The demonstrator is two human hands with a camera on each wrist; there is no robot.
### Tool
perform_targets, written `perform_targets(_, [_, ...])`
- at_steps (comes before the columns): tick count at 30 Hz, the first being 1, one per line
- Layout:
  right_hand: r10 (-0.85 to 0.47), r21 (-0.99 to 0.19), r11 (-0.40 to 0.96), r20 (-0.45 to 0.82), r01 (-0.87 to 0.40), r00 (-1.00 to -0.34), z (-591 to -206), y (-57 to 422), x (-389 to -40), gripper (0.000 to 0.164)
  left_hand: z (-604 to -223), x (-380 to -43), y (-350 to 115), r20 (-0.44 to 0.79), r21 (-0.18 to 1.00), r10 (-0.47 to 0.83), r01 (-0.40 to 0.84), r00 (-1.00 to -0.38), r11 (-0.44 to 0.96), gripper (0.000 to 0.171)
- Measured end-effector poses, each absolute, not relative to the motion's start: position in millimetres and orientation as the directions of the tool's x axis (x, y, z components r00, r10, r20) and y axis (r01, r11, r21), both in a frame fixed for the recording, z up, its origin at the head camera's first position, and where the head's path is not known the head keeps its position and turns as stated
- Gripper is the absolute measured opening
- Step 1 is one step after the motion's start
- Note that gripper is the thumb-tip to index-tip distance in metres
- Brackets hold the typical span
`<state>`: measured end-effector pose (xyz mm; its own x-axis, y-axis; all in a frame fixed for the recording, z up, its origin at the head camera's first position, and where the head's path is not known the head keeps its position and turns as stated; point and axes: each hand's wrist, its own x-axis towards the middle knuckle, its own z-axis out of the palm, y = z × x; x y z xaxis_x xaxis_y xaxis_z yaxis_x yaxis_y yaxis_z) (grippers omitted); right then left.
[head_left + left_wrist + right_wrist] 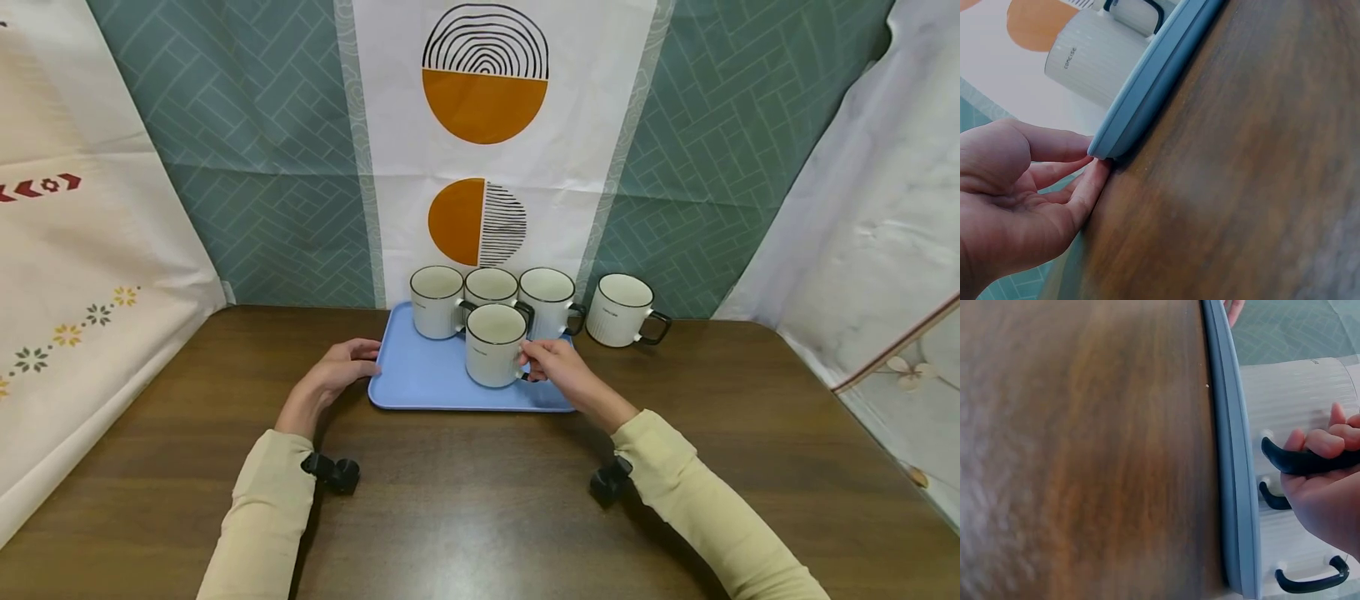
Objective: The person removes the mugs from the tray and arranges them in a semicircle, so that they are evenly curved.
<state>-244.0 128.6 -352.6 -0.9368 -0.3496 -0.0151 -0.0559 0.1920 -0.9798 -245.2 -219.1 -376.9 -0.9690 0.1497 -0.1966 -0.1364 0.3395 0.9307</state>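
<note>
A white mug (pixel 492 350) with a dark rim and black handle stands toward the front of the light blue tray (pixel 416 379). My right hand (pixel 564 373) grips this mug's handle (pixel 1300 461), its fingers curled through the loop. At the tray's left edge, my left hand (pixel 339 372) pinches the rim (pixel 1124 122), with the thumb against its upper side and fingertips under it. Behind the front mug, three matching mugs stand in a row at the back of the tray: a left one (pixel 435 310), a partly hidden middle one (pixel 491 286) and a right one (pixel 545 292).
Another matching mug (pixel 617 312) stands on the brown wooden table (pixel 465 500), right of the tray, its handle facing right. A patterned cloth (pixel 292 242) hangs close behind the table's back edge. Pale cloths hang along both sides.
</note>
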Motion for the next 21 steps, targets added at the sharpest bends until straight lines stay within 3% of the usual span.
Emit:
perform_targets(15, [-0.299,-0.987,0.141,0.036,-0.081,-0.954,-346,148,-229,0.031,-377,-244,-219,-0.188,0.936,0.157,-0.129,-0.969,0.328,0.054])
perform_targets(21, [-0.252,-0.993,0.037,0.096,-0.109,-0.963,-334,162,-225,0.034,-377,-245,-220,-0.194,0.934,0.154,-0.134,-0.969,0.330,0.055])
